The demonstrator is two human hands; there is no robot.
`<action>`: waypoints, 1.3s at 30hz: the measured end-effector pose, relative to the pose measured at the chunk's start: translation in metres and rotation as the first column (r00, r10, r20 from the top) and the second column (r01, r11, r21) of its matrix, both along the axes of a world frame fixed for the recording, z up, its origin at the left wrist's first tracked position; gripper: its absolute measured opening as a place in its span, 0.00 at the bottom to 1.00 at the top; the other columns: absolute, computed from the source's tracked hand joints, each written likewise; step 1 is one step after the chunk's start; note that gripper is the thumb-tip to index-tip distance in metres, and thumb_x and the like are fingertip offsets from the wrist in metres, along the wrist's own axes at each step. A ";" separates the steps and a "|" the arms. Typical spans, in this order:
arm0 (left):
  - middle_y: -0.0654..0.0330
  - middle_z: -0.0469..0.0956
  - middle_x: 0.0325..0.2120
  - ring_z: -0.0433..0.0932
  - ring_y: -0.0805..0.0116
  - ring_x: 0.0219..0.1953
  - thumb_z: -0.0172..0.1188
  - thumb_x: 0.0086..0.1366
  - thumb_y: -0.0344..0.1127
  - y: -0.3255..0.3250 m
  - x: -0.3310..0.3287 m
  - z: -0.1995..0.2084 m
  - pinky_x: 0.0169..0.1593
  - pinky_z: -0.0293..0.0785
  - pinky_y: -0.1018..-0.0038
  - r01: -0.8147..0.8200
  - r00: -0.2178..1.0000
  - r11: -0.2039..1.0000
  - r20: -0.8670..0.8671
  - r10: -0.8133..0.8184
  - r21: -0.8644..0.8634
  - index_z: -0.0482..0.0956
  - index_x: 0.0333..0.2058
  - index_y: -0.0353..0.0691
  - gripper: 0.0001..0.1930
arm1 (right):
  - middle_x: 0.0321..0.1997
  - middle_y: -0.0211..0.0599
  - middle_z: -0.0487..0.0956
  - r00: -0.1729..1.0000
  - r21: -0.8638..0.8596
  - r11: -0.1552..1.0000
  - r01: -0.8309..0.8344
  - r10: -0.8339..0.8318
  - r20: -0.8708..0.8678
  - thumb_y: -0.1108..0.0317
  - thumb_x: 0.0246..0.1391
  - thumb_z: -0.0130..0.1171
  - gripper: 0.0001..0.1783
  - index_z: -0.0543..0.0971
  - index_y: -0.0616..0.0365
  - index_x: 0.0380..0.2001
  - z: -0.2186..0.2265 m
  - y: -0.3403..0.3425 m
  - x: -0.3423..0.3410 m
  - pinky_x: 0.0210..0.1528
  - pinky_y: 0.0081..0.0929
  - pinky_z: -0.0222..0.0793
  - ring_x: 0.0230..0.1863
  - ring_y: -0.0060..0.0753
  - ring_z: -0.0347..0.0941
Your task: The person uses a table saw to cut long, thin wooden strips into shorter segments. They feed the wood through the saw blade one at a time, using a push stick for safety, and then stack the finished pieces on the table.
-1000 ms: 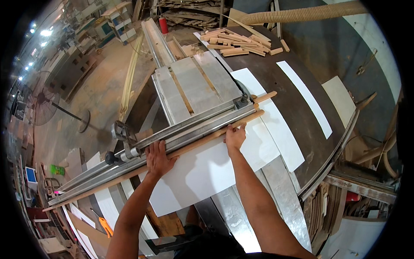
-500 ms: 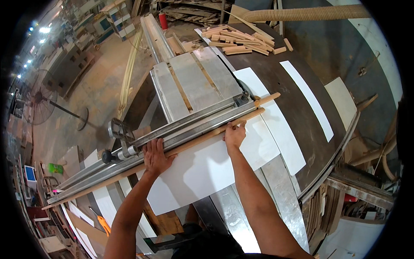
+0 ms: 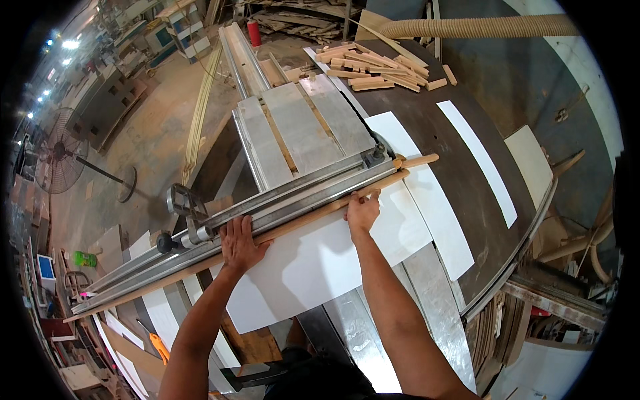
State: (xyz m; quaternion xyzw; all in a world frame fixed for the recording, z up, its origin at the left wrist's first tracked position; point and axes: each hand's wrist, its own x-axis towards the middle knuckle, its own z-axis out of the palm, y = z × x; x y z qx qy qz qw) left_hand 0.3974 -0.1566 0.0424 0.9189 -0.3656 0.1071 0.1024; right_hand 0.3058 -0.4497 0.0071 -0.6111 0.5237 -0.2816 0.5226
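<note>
A long, narrow wooden strip [image 3: 300, 227] lies along the near side of a metal fence [image 3: 313, 202] on a sliding table saw. My left hand [image 3: 241, 244] is closed over the strip and the fence, its fingers reaching onto the metal and its thumb pointing right. Nearer the strip's right end, my right hand [image 3: 363, 211] grips it with bent fingers, some of them hidden. A short wooden offcut [image 3: 421, 161] lies just past that end, angled away from it. Under the strip and my hands is a white panel [image 3: 293, 283].
Short wood pieces [image 3: 377, 67] are heaped on the dark saw table [image 3: 460, 133] at the far side. White strips [image 3: 480, 167] lie on the right. A clamp [image 3: 187, 203] stands on the fence, and a floor fan [image 3: 60, 150] is at far left. Orange-handled pliers [image 3: 159, 347] rest at lower left.
The short offcut has swung round and shifted slightly right, apart from the strip's line. Both my hands keep nearly the same places on the strip.
</note>
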 end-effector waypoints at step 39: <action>0.48 0.68 0.52 0.67 0.46 0.57 0.76 0.48 0.41 -0.013 -0.013 0.013 0.67 0.54 0.46 -0.123 0.988 0.970 -0.119 0.100 -0.208 0.67 0.58 0.33 0.40 | 0.24 0.43 0.78 1.000 0.002 1.000 -0.028 0.028 -0.011 0.69 0.62 0.58 0.29 0.59 0.65 0.62 0.009 -0.003 0.009 0.11 0.31 0.70 0.13 0.33 0.73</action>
